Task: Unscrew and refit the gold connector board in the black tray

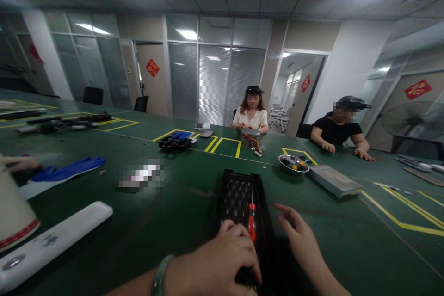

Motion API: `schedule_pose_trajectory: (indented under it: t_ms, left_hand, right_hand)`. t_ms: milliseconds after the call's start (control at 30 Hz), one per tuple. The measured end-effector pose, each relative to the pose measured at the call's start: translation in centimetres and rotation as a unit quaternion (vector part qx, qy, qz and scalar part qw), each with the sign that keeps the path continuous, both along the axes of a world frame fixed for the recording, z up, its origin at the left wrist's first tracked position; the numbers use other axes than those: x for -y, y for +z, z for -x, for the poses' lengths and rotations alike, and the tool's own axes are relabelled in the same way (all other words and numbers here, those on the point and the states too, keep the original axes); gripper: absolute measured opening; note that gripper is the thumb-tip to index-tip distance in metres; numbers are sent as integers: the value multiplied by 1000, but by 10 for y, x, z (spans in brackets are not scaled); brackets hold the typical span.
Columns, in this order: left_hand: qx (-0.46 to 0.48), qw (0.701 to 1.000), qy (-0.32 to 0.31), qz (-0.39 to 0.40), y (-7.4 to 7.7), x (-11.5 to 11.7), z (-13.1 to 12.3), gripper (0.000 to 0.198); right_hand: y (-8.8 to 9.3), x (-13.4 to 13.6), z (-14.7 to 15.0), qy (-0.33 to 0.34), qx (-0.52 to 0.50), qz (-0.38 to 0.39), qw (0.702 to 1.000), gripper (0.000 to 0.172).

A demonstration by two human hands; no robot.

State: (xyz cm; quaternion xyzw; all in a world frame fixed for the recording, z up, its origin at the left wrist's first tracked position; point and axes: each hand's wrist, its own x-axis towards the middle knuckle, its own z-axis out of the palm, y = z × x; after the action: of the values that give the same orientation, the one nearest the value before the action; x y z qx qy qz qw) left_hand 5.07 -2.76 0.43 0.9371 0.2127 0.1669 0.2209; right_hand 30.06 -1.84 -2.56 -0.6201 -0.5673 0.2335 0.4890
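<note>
A long black tray (265, 203) with a patterned floor lies before me on the green table. In it rests a red-handled screwdriver (252, 224), its shaft pointing away from me. My left hand (222, 256), with a green bangle at the wrist, reaches over the tray's near part, left of the screwdriver. Its fingers are bent down and closed around something dark that I cannot make out. Just right of the tray, my right hand (301, 236) is open, thumb and fingers apart, holding nothing.
A metal bowl (293, 165) of small parts and a flat grey box (335, 180) lie ahead right. Leftward are a white elongated object (58, 245), a blue glove (67, 169) and another hand (22, 164). Two people in caps (255, 90) sit across the table.
</note>
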Motion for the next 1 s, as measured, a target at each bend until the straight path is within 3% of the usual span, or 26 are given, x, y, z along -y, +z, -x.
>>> schedule_pose_trajectory:
  t_ms: [233, 367, 467, 533, 633, 767, 900, 1000]
  left_hand:
    - [-13, 1000, -16, -9, -1, -2, 0, 19]
    - [10, 1000, -8, -3, 7, -1, 2, 23]
    - [55, 997, 47, 8, 16, -4, 5, 23]
    - [104, 987, 121, 19, 17, -13, 8, 26]
    - [192, 948, 249, 52, 4, -34, 13, 21]
    - [222, 899, 369, 76, -28, -63, 20, 37]
    - [168, 890, 410, 106, -47, -73, 23, 54]
    - [136, 888, 419, 135, -50, -76, 24, 63]
  right_hand:
    - [3, 1, 4, 3, -17, 0, 1000, 45]
    - [7, 3, 5, -4, -7, -16, 1000, 44]
    - [13, 10, 8, 19, 22, -38, 999, 38]
    - [18, 18, 13, 62, 57, -43, 996, 31]
    - [25, 28, 23, 113, 98, -28, 988, 26]
    - [26, 30, 28, 81, 97, 29, 992, 29]
    - [18, 21, 20, 34, 161, 108, 980, 47]
    - [9, 16, 17, 73, 175, 161, 968, 56]
